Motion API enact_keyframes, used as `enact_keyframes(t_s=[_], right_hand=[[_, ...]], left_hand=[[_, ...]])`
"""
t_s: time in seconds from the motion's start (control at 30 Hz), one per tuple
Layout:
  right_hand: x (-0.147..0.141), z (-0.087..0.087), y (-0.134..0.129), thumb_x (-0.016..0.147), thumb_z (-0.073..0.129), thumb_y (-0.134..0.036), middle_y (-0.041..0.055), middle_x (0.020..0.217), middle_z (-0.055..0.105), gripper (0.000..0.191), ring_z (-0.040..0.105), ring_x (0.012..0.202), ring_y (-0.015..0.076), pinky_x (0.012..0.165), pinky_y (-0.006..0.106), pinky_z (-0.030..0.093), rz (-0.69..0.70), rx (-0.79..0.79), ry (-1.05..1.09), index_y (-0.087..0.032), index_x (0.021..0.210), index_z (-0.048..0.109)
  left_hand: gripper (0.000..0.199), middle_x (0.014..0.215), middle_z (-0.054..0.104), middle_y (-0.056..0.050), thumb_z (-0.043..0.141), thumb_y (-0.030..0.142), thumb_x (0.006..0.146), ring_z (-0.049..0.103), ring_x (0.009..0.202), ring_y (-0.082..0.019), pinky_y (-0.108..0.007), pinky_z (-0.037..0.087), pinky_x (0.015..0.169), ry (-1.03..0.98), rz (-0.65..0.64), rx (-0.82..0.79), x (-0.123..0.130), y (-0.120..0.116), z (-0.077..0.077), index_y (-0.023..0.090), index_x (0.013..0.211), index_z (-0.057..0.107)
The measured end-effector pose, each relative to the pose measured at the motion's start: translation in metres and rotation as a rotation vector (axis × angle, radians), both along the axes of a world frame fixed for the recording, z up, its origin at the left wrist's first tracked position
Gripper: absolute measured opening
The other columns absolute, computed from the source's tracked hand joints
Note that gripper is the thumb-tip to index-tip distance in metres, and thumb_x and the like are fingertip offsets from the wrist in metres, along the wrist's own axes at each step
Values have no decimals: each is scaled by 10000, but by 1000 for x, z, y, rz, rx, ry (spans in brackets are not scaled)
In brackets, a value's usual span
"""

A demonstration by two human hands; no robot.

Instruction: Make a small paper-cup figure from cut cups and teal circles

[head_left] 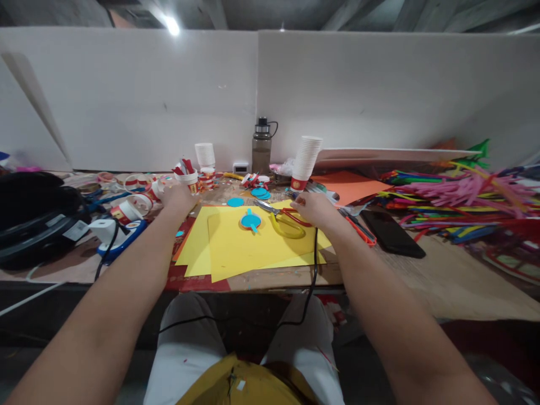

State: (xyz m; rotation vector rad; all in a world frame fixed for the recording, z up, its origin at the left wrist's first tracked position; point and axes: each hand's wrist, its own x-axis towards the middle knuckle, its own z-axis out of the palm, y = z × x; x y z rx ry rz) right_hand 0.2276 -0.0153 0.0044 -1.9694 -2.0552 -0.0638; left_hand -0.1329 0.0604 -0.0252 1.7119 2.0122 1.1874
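Note:
My left hand [178, 201] is at the left back of the work area, beside a paper cup holding red pieces [188, 179]; its fingers are mostly hidden. My right hand [310, 207] is bent over the right side, close to the red handle of the scissors [287, 219]; what its fingers hold, if anything, is too small to make out. Yellow sheets [236, 253] lie between my hands. On them rests a round blue piece with strips [251, 222]. More blue discs [260, 193] lie behind the sheets.
A tall cup stack [307, 160] and a bottle [261, 152] stand at the back. To the right are a black phone [392, 233] and colourful pipe cleaners [455, 197]. A blue power strip [122, 242] sits left. A black cable [314, 270] hangs over the front edge.

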Motion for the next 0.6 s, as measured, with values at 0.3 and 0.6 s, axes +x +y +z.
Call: enact_keyframes(t_s=[0.3, 0.6], right_hand=[[-18, -3, -6, 898, 556, -266, 59, 818, 711, 193, 584, 715, 139, 611, 235, 352, 211, 70, 145, -156, 837, 702], [-31, -21, -1, 836, 642, -231, 48, 860, 670, 280, 567, 710, 133, 650, 233, 406, 484, 169, 376, -133, 1099, 640]], left_hand=[[304, 838, 661, -86, 670, 461, 773, 583, 781, -198, -304, 417, 731, 4, -269, 269, 66, -28, 14, 165, 834, 633], [488, 765, 652, -47, 676, 611, 726, 607, 653, -132, -204, 391, 497, -832, -798, -106, 107, -49, 0, 150, 866, 595]])
